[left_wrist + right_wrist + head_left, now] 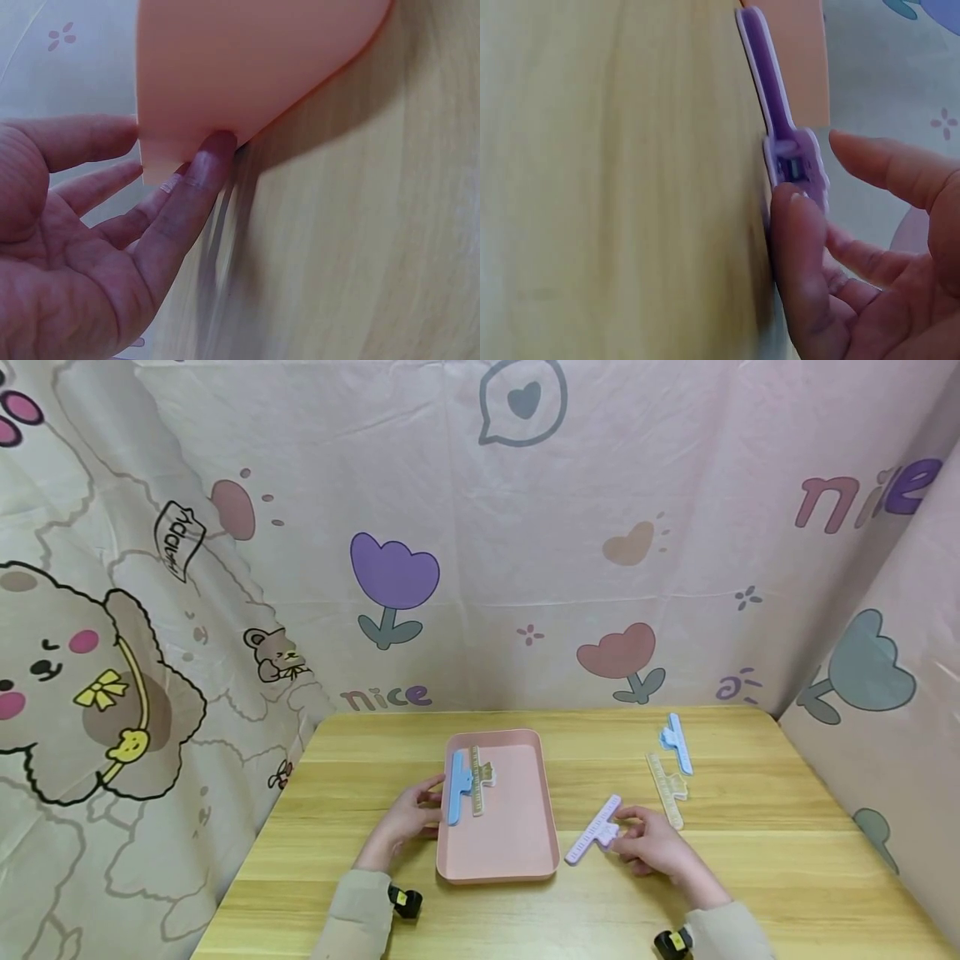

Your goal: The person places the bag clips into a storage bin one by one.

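Note:
On the table lies a purple bag clip (592,831), just right of a pink tray (517,852). My right hand (651,842) is at the clip's handle. In the right wrist view the thumb touches the handle of the purple clip (799,169), while the index fingertip stands slightly apart from it. My left hand (412,814) rests against the tray's left side, fingertips on the outer wall of the tray (247,67) in the left wrist view. Inside the tray, a blue clip (456,789) and a clear yellowish clip (477,785) lie side by side.
Farther right on the wooden table (360,735) lie another blue clip (680,745) and a clear yellowish clip (666,791). A printed curtain (487,568) hangs behind the table and along both sides.

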A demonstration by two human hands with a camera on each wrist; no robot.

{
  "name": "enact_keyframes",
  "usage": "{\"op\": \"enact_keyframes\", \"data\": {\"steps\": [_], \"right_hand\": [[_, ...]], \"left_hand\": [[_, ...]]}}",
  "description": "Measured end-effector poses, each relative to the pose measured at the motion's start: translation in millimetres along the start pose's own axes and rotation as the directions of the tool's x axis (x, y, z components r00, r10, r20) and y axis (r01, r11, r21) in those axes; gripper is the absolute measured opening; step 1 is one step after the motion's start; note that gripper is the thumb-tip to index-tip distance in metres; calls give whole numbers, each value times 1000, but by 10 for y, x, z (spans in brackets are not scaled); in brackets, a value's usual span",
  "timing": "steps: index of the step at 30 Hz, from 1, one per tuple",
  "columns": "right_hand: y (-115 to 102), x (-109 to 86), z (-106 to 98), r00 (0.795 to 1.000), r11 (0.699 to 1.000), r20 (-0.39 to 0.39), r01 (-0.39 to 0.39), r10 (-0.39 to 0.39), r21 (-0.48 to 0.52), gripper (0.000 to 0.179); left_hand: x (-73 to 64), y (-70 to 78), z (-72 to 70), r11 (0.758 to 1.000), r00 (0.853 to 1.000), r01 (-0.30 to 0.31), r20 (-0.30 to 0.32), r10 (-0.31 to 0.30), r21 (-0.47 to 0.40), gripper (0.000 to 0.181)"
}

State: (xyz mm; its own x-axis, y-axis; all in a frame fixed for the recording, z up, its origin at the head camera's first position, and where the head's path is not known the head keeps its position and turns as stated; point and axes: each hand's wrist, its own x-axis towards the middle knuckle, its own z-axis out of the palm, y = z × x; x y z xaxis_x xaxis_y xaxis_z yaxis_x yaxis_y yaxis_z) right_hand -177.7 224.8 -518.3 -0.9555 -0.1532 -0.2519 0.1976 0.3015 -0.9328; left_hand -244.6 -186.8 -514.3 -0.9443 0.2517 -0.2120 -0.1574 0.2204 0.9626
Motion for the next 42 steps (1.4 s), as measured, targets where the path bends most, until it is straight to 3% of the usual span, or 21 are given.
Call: {"op": "enact_keyframes", "data": {"steps": [14,20,29,42], "right_hand": [[-43,103,119,993,997,-95,-60,65,56,55],[-47,210,97,988,996,-144,-50,60,71,55],[-64,400,71,977,999,-210,-37,40,17,52],[-57,496,81,975,997,-218,-47,33,-56,50]], "left_hand": [[-1,1,-7,1000,1000,-6,7,6,4,72],[-3,7,-5,1000,1000,2,7,-2,6,72],[4,5,0,1000,1000,-2,2,2,9,72],[4,5,2,1000,1000,1,-5,-1,10,72]]}}
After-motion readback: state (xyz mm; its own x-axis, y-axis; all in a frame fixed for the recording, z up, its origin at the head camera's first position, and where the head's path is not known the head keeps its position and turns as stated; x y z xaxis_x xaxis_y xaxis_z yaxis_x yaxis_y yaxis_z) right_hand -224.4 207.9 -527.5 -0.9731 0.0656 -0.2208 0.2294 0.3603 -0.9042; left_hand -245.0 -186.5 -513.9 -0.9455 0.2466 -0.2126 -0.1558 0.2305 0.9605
